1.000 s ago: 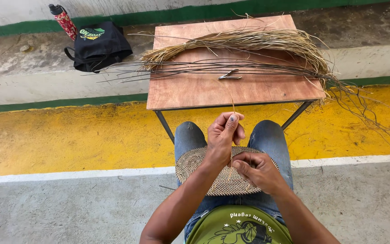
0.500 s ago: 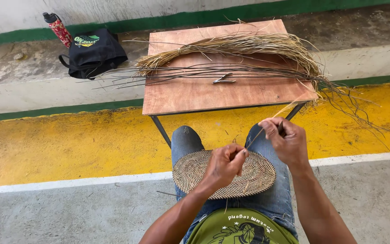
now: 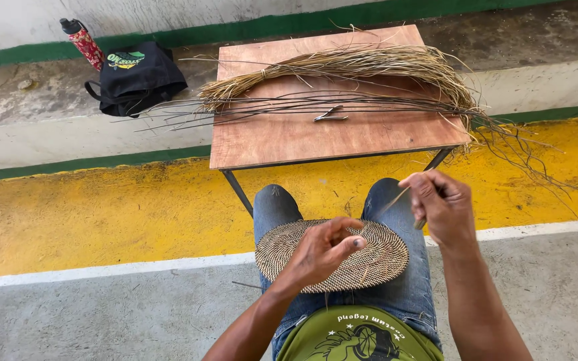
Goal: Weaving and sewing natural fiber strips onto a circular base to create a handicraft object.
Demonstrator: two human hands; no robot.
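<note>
- My left hand point(image 3: 321, 254): fingers loosely curled, thumb and forefinger pressed to the top of the woven mat point(image 3: 332, 255), resting flat on it rather than wrapped around it.
- My right hand point(image 3: 441, 206): closed in a pinch, raised above my right knee, gripping a thin pale strand point(image 3: 394, 199) that slants down toward the mat's edge.
- Woven mat: round, flat disc of tight coiled rows, tan with darker stitching, lying across both my thighs on my jeans; the near-left part is covered by my left hand.
- Strand: light straw colour, taut; where it joins the mat is hard to make out.
- Surface point(image 3: 289, 142): small reddish wooden top on dark metal legs, just ahead of my knees.
- Fibre bundle point(image 3: 349, 67): long dry grass laid crosswise on the surface, ends trailing off the right edge onto the yellow floor stripe point(image 3: 102, 207).
- Dark thin stems point(image 3: 269, 107): laid beside the bundle, sticking out past the left edge.
- Small metal tool point(image 3: 330, 115): on the surface near the stems; its kind is too small to tell.
- Black bag point(image 3: 135, 77) and red bottle point(image 3: 83, 43): on the concrete ledge, well apart to the left.
</note>
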